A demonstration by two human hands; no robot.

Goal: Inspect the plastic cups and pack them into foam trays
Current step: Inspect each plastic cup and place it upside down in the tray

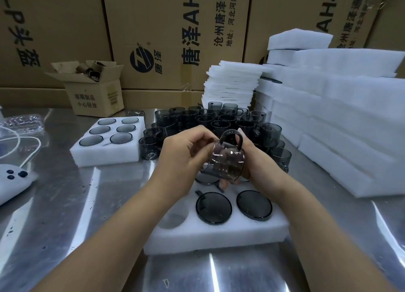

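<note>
Holding cup (225, 163) sideways over foam tray (219, 237); left hand (184, 155), right hand (257, 162) both curling round it, likely inspecting walls.

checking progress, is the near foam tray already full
No, the near foam tray has an empty hole at its front left.

One smoky grey translucent plastic cup (228, 162) above white foam tray (219, 234). Behind that tray: brown cardboard cartons (166, 28), black lettering. Beneath it: silver steel tabletop (87, 215).
</note>
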